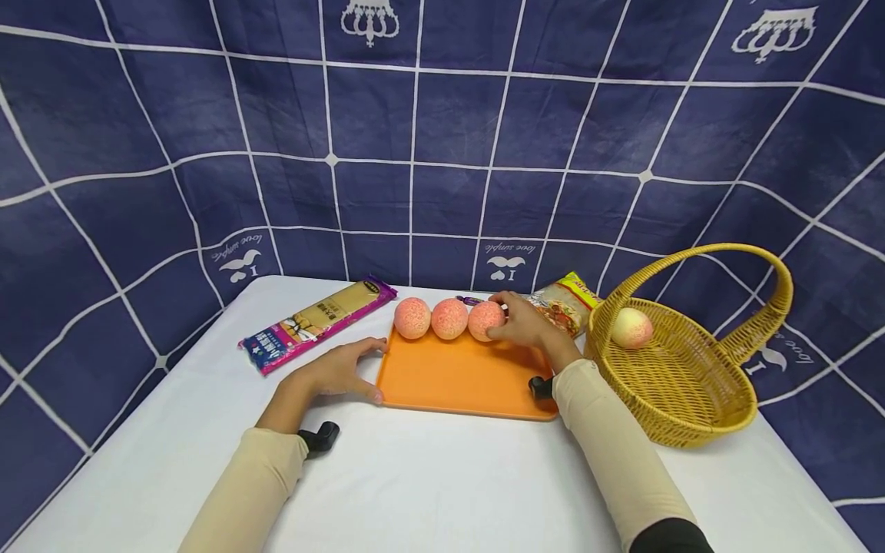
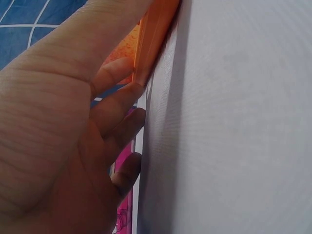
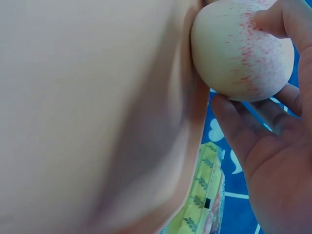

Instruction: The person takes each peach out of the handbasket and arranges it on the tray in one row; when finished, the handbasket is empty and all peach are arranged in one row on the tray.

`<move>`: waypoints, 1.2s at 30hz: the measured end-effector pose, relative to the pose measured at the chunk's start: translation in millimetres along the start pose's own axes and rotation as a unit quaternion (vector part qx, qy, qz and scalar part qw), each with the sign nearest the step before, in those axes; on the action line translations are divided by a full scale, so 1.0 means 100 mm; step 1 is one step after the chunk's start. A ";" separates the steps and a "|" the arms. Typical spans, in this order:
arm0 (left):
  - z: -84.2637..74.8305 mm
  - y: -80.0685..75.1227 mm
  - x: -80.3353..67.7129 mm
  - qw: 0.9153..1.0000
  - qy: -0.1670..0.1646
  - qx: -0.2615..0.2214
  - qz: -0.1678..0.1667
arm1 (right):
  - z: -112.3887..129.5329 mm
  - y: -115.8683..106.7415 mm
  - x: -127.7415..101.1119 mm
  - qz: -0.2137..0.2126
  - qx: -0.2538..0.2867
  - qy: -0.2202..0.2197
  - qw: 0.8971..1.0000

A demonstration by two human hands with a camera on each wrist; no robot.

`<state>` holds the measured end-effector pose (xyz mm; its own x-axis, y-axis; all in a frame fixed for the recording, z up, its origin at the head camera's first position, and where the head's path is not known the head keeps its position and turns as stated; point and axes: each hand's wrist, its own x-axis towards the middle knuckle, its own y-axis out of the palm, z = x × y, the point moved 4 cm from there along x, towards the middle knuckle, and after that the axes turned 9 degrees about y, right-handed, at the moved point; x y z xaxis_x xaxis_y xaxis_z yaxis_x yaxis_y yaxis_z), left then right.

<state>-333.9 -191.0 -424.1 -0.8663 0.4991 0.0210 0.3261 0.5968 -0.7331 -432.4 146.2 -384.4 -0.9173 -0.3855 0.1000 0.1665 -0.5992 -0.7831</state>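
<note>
My right hand (image 1: 523, 319) holds a speckled pink peach (image 1: 486, 320) at the back of an orange tray (image 1: 456, 376). In the right wrist view that peach (image 3: 243, 53) shows a pale side, with the thumb on it and fingers curved around. Two more peaches, a middle one (image 1: 450, 318) and a left one (image 1: 412, 318), sit beside it in a row along the tray's back. At the tray's left edge my left hand (image 1: 342, 371) rests with spread fingers, thumb by the front corner. Its fingertips (image 2: 130, 92) touch or nearly touch the rim in the left wrist view.
A yellow wicker basket (image 1: 677, 418) with a tall handle stands on the right, holding a paler peach (image 1: 632, 329). A purple-edged noodle packet (image 1: 318, 322) lies left of the tray. Behind my right hand lies a yellow-topped food bag (image 1: 563, 303). A blue checked cloth (image 1: 442, 192) hangs behind.
</note>
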 end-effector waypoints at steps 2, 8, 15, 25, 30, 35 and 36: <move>-0.01 0.00 0.00 1.000 0.003 -0.003 0.001 | 0.02 -0.03 -0.01 -0.003 -0.021 -0.002 1.000; 0.00 0.02 0.03 1.000 0.002 0.001 0.005 | 0.02 -0.08 -0.02 0.000 -0.045 -0.002 0.999; 0.00 -0.01 0.01 1.000 -0.008 -0.002 0.002 | 0.01 -0.05 0.00 0.005 -0.034 -0.007 0.999; 0.03 0.01 -0.01 1.000 -0.015 -0.001 0.003 | 0.01 0.03 0.00 0.016 -0.037 -0.012 0.999; 0.03 0.01 0.00 1.000 -0.017 0.000 0.005 | 0.02 0.06 0.01 0.014 -0.034 -0.007 0.999; 0.01 -0.01 0.01 1.000 -0.016 0.002 0.004 | 0.05 0.01 0.01 -0.001 -0.055 -0.008 0.998; 0.00 -0.01 0.02 1.000 -0.015 0.002 0.004 | 0.06 0.01 0.01 -0.001 -0.060 -0.008 0.998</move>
<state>-335.8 -190.8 -423.9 -0.8747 0.4847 -0.0051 0.3316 0.5908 -0.7355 -431.0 141.4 -381.5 -0.9119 -0.3950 0.1110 0.1186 -0.5126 -0.8504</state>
